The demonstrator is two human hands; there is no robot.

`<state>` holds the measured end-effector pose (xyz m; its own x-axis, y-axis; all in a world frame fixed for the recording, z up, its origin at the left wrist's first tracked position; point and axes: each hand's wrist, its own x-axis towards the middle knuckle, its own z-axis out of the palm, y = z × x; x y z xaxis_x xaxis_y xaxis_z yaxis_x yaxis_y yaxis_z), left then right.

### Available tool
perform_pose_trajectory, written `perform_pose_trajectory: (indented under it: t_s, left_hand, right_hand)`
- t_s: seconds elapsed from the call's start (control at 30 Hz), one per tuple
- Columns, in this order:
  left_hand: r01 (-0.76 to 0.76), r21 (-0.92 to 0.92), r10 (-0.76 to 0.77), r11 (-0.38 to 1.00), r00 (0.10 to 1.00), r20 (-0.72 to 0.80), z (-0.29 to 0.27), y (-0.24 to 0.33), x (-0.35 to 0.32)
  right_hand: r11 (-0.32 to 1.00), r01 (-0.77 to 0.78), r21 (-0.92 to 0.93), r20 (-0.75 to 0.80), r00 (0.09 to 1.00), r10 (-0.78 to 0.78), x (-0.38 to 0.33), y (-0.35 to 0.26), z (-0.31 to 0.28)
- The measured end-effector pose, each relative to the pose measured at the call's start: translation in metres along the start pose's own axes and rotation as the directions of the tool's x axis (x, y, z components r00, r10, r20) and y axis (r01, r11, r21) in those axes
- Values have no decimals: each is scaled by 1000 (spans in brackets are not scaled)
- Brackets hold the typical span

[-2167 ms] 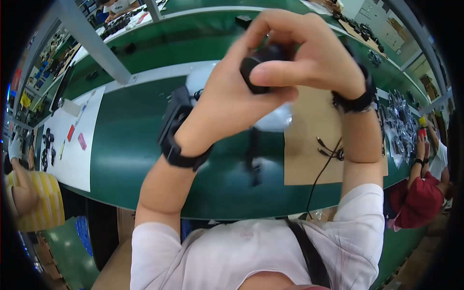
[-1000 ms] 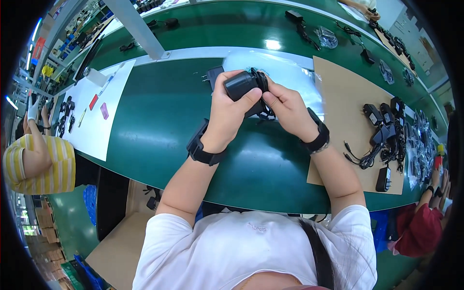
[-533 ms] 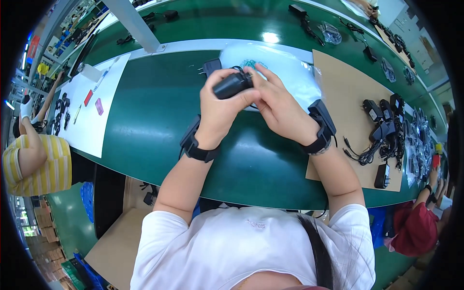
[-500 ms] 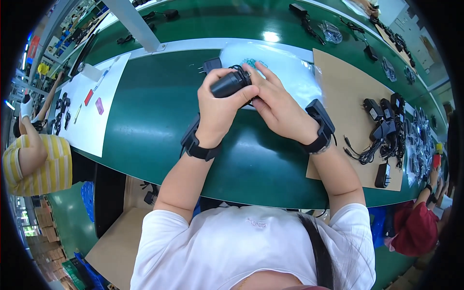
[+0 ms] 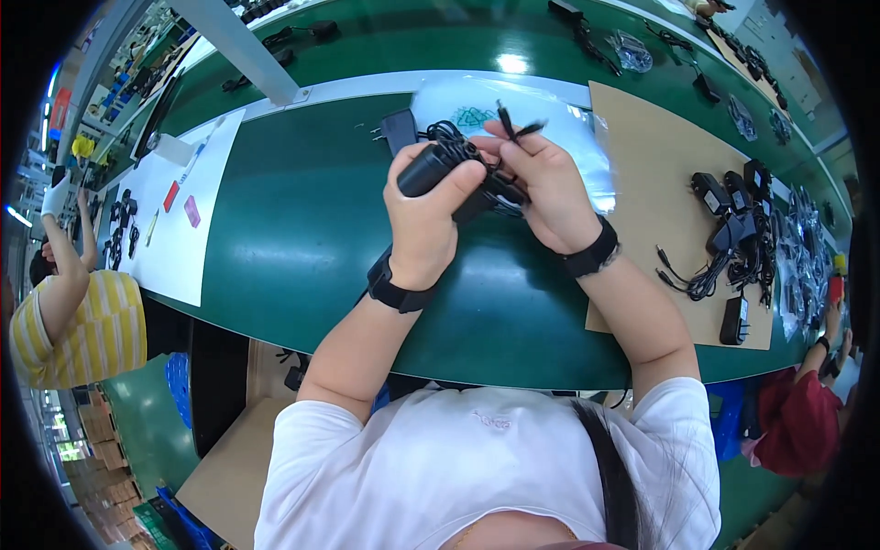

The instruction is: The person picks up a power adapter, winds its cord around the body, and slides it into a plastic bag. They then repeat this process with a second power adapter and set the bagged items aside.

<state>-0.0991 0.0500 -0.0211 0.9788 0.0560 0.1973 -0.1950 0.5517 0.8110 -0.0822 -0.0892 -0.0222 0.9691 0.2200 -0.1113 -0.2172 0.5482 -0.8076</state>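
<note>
My left hand (image 5: 420,213) is closed around a black power adapter (image 5: 423,176) with its black cable (image 5: 449,134) bundled against it. Between the fingertips of my right hand (image 5: 555,194) the cable's end portion is pinched, and thin black plug ends (image 5: 515,125) stick up above them. More cable loops hang between the two hands. Just beyond my left fingers sits another black adapter (image 5: 397,131) with metal prongs pointing left. Clear plastic bags (image 5: 559,119) lie behind my hands, with green ties or bands (image 5: 474,116) on them.
At right, a cardboard sheet (image 5: 632,183) bears a pile of black adapters (image 5: 731,225); bagged adapters (image 5: 802,266) lie beyond. White paper (image 5: 174,252) with pens and a pink block (image 5: 192,212) is at left. A metal post (image 5: 243,55) rises at the back. Co-workers are at both sides.
My right hand has moved off the adapter slightly to the right and now pinches the cable, whose plug ends have come into sight. My left hand still grips the adapter, more of its cable showing.
</note>
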Motion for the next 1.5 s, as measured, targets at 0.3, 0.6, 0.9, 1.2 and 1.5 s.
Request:
perform_pose_trajectory:
  t_s: [0.3,0.6,0.9,1.2,1.5]
  left_hand:
    - [139,-23,-139,990,990,-16,1,-7,7]
    - [82,57,-79,995,996,-50,27,-4,6]
    - [12,90,-35,996,965,261,82,-17,28]
    - [-491,847,-183,-205,869,460,44,-89,72]
    - [-297,944,-334,-142,912,237,46,-76,90]
  right_hand:
    - [830,285,-479,163,958,-235,-6,0,5]
    - [882,281,-378,254,948,-193,-23,6,-10]
    - [521,547,-655,219,798,-562,-31,-38,-30]
    - [817,315,-482,-220,860,-461,-36,-58,-107]
    - [808,301,-507,-295,820,-490,-28,-49,-128]
